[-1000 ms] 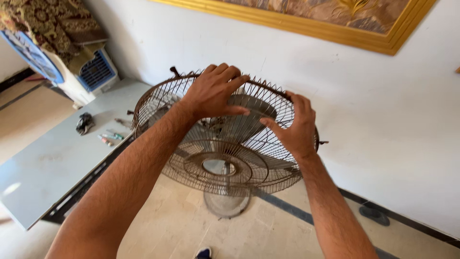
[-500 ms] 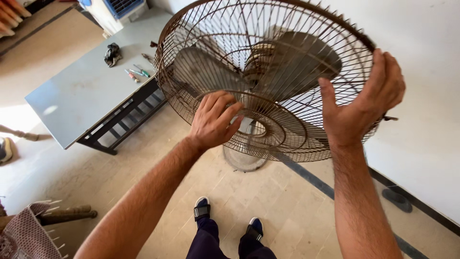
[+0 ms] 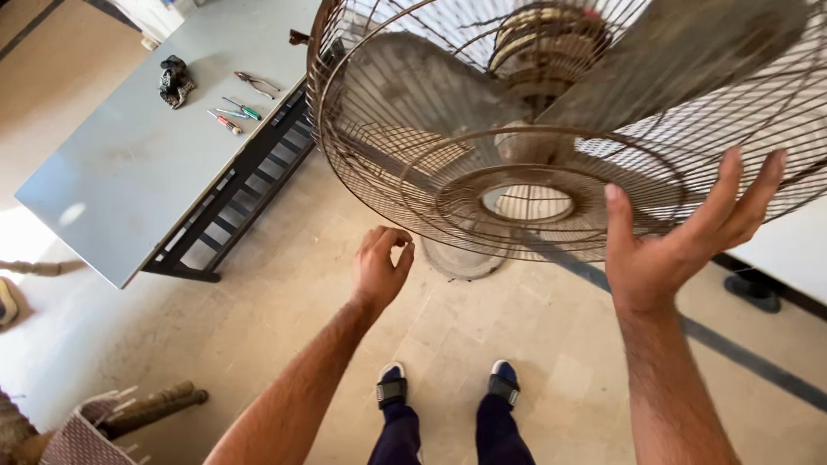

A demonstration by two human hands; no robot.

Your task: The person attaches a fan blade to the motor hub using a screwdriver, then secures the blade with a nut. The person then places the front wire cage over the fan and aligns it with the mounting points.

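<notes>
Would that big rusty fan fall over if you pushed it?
Probably, yes. The fan has a wide wire cage high above a small round base, so it looks top-heavy. The thin rusty wires might bend. The right hand is open beside the cage.

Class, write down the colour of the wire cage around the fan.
Rusty brown: the wire cage shows best in the head view, above the hands.

fan grille (image 3: 413, 129) rust-brown wire, dusty grey blades | table (image 3: 129, 181) at 10 o'clock pale grey | screwdrivers (image 3: 231, 115) red, green | floor (image 3: 284, 327) beige tile
</notes>
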